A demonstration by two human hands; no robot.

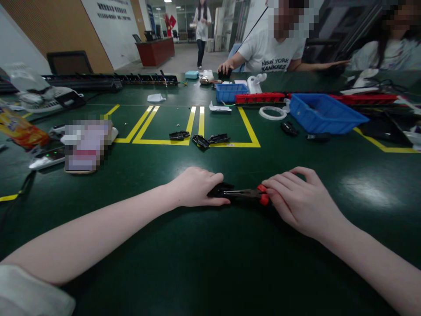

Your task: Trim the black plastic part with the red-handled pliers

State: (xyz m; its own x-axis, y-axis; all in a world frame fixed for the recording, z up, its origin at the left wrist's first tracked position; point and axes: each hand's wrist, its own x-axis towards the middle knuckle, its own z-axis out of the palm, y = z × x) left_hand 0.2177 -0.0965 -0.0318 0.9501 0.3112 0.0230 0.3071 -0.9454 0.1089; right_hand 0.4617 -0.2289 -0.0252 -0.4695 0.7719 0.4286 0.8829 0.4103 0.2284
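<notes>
Close to the table's middle, my left hand [200, 188] grips a small black plastic part [217, 190] between thumb and fingers. My right hand [297, 197] is closed round the red handles of needle-nose pliers [246, 193]. The pliers point left, and their jaws reach the black part; whether they pinch it I cannot tell. Beyond my hands lie several similar black parts [200, 141], on and beside the yellow tape lines [164, 142].
A phone [87, 147] and an orange packet [23, 129] lie at left. Blue bins [329, 116], a white tape roll [272, 113] and red strips [259, 98] stand farther back. Across the table [210, 254] a person in a white T-shirt [272, 50] sits; another person [201, 26] is upright in the background.
</notes>
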